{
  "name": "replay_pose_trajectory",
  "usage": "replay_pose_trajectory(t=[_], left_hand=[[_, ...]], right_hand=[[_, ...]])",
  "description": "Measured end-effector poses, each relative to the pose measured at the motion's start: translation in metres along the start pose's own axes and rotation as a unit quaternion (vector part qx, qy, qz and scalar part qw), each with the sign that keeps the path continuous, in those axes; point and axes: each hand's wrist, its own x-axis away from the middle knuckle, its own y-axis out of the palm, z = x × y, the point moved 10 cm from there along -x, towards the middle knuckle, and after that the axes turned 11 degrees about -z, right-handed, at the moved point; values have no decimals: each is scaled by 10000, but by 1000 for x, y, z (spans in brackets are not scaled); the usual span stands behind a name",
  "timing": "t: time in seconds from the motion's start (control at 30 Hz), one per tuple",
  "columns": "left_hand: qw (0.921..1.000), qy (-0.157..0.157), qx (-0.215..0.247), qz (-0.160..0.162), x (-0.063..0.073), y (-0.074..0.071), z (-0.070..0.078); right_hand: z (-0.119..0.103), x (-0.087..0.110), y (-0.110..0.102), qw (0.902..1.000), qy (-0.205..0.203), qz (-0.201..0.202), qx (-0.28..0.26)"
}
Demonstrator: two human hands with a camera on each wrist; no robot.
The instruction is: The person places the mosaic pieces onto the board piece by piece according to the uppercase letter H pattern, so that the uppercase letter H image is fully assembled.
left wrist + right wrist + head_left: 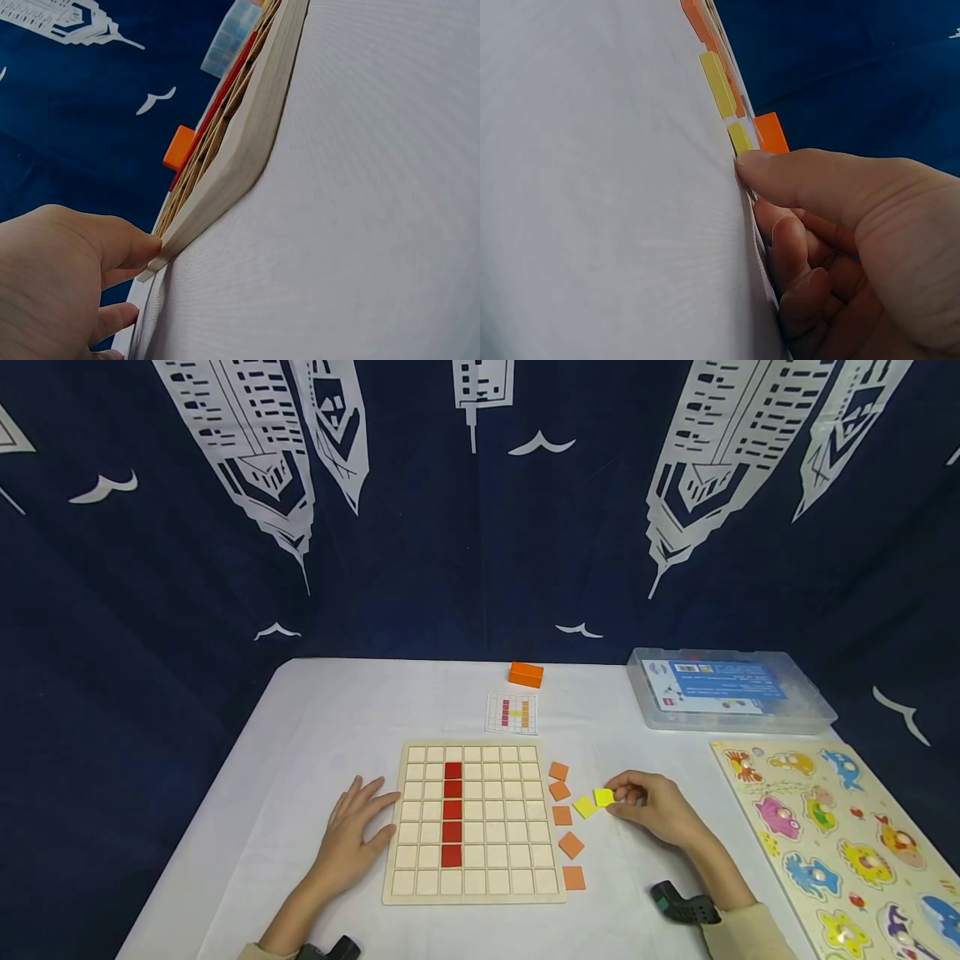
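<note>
A pale wooden grid board (497, 882) lies on the table, with a column of several red square tiles (452, 810) set in its cells. My left hand (348, 835) rests at the board's left edge, fingers spread, thumb and a fingertip touching the rim. To the right of the board, my right hand (660, 806) pinches a yellow square tile (603, 797) between thumb and fingers, low over the cloth. Close beside that tile lies a second yellow tile (584, 807). Several orange square tiles (562, 816) form a loose column along the board's right side.
Behind the board are a small pattern card (512, 713) and an orange block (526, 675). A clear plastic case (720, 720) stands at the back right. An animal puzzle board (813, 877) lies at the right. A dark curtain (480, 568) hangs behind the table.
</note>
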Motion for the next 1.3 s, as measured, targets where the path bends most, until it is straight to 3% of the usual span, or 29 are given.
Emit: replay_pose_trajectory(t=[0.27,0.5,0.77,1.03,1.3], left_hand=[[10000,10,-2,-17,-1,1,-1],[10000,12,3,-19,-2,0,-1],[10000,48,6,14,-1,0,0],[10000,-26,-32,33,0,0,-2],[10000,6,-45,57,0,0,-1]], right_hand=[[-9,3,-11,9989,145,399,175],[-39,2,-8,9982,241,556,37],[-87,-16,30,9994,-44,82,-343],[-141,-36,66,9958,-651,-334,-553],[-159,-47,93,9934,-893,-634,-343]])
